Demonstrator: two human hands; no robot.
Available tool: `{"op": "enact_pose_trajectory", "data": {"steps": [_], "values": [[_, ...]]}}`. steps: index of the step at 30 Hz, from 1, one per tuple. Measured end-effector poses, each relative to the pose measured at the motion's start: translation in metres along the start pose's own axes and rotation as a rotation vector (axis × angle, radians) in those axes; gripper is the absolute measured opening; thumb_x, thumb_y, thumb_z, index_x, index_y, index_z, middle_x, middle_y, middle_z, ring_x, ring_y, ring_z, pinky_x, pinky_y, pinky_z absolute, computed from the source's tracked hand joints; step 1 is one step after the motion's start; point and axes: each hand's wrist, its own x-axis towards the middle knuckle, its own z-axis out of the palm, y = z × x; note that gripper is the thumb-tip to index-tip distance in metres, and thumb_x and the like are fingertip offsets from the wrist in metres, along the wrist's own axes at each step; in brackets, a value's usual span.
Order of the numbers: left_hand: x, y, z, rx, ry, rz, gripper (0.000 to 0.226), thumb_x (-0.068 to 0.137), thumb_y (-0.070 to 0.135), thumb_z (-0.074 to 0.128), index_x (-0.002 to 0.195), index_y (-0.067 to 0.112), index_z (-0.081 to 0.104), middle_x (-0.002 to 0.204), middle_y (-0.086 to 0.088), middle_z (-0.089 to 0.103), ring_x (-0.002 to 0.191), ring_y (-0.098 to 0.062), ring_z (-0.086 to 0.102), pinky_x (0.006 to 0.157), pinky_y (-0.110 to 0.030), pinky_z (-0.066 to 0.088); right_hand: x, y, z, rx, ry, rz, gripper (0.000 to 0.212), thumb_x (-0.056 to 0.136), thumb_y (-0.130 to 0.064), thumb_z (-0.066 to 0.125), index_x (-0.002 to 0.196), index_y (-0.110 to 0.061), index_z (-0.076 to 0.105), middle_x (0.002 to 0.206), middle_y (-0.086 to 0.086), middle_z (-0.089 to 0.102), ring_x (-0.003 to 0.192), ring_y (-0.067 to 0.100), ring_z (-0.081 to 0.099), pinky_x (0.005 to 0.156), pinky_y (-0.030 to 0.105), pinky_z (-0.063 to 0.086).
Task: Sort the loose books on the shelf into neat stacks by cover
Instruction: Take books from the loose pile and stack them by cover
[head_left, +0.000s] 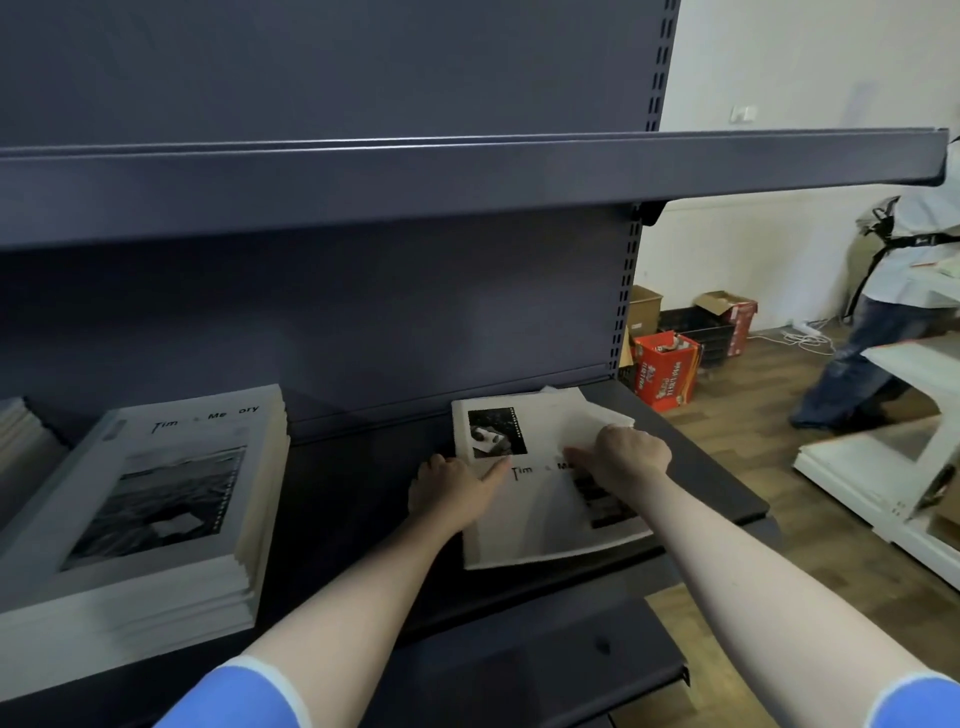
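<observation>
Head view. Landmark: the dark grey shelf at waist height, with another shelf board above it.

Loose books: a small untidy pile lying flat toward the right end of the shelf, near its front edge. The top book shows a white cover with the letters "Tim" and a dark photo strip partly hidden under the right hand. A second book with a small black-and-white photo on its cover lies behind it, toward the shelf's back panel, partly overlapped by it. More pale pages fan out at the back right of the pile; how many books there are cannot be told.

Left hand: on the left edge of the pile, forefinger stretched out and touching the cover by the small photo. The other fingers are bent; whether they grip anything cannot be told.

Right hand: knuckles up, fingers curled down onto the top cover, pressing or pinching it; fingertips hidden.

Neat stack: at the left end of the shelf, well apart from the pile, many identical white books with a large grey photo. A further pale stack shows at the far left edge.

Beyond the shelf's right end: red cardboard box on the wooden floor, another person standing, white shelving.
</observation>
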Motion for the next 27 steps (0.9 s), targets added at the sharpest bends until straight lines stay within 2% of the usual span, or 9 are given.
{"op": "enact_pose_trajectory", "data": {"steps": [2,4,6,8,12,18,21,24,27], "values": [[0.001,-0.006,-0.009,-0.028,0.040,-0.032,0.079,0.082,0.069,0.047,0.130,0.006,0.051,0.135,-0.013,0.047,0.126,-0.030,0.044,0.096,-0.035,0.041,-0.003,-0.010,0.001,0.062,-0.006,-0.005,0.064,0.091,-0.062,0.043,0.125,-0.009,0.053,0.116,0.005,0.063,0.105,0.023,0.062,0.072,0.027,0.041],[0.004,-0.014,-0.015,-0.155,0.006,-0.089,0.070,0.079,0.059,0.060,0.124,0.006,0.056,0.129,-0.013,0.055,0.119,-0.028,0.053,0.088,-0.031,0.046,-0.006,-0.018,0.003,0.168,-0.008,0.028,0.061,0.090,-0.059,0.049,0.123,-0.008,0.052,0.116,0.007,0.063,0.107,0.025,0.061,0.078,0.028,0.044],[0.005,-0.022,-0.017,-0.269,-0.017,-0.123,0.063,0.079,0.052,0.067,0.118,0.004,0.059,0.122,-0.012,0.061,0.112,-0.028,0.059,0.083,-0.028,0.047,-0.009,-0.025,0.002,0.252,-0.018,0.046,0.058,0.089,-0.055,0.052,0.122,-0.007,0.050,0.117,0.008,0.062,0.108,0.027,0.060,0.079,0.030,0.044],[0.004,-0.026,-0.017,-0.354,0.017,-0.148,0.062,0.078,0.047,0.071,0.118,0.002,0.057,0.121,-0.013,0.062,0.111,-0.028,0.060,0.082,-0.028,0.047,-0.010,-0.030,0.001,0.314,-0.032,0.042,0.054,0.089,-0.050,0.055,0.119,-0.007,0.049,0.115,0.009,0.061,0.107,0.027,0.060,0.075,0.030,0.041],[-0.003,-0.025,-0.028,-0.457,0.107,-0.119,0.061,0.080,0.038,0.071,0.121,0.001,0.046,0.128,-0.014,0.055,0.117,-0.031,0.055,0.088,-0.031,0.044,-0.008,-0.037,-0.006,0.400,-0.052,0.065,0.040,0.084,-0.034,0.056,0.114,-0.008,0.052,0.098,0.006,0.059,0.099,0.027,0.060,0.071,0.029,0.040],[-0.004,-0.037,-0.061,-0.466,0.176,-0.056,0.058,0.081,0.037,0.071,0.120,0.001,0.045,0.127,-0.014,0.056,0.115,-0.030,0.055,0.087,-0.032,0.044,-0.008,-0.053,-0.026,0.540,-0.056,0.017,0.025,0.083,-0.030,0.058,0.098,-0.010,0.055,0.078,0.001,0.058,0.076,0.021,0.059,0.063,0.028,0.043],[-0.007,-0.046,-0.082,-0.485,0.207,-0.032,0.057,0.082,0.035,0.070,0.120,0.001,0.045,0.125,-0.013,0.055,0.113,-0.029,0.055,0.081,-0.030,0.043,-0.009,-0.067,-0.040,0.604,-0.024,-0.003,0.024,0.080,-0.029,0.060,0.093,-0.008,0.063,0.083,0.005,0.064,0.080,0.026,0.063,0.064,0.029,0.045],[-0.011,-0.056,-0.100,-0.494,0.242,-0.022,0.054,0.082,0.034,0.070,0.119,0.003,0.046,0.122,-0.012,0.056,0.109,-0.028,0.057,0.076,-0.029,0.042,-0.010,-0.081,-0.051,0.622,-0.010,-0.055,0.034,0.082,-0.035,0.062,0.101,-0.006,0.064,0.095,0.009,0.065,0.088,0.029,0.063,0.069,0.032,0.046],[-0.016,-0.070,-0.117,-0.462,0.282,-0.025,0.054,0.081,0.035,0.070,0.119,0.004,0.048,0.122,-0.011,0.057,0.109,-0.028,0.058,0.077,-0.031,0.044,-0.016,-0.097,-0.060,0.657,-0.013,-0.099,0.035,0.086,-0.040,0.061,0.096,-0.007,0.063,0.094,0.008,0.065,0.087,0.028,0.061,0.071,0.032,0.046]]}}
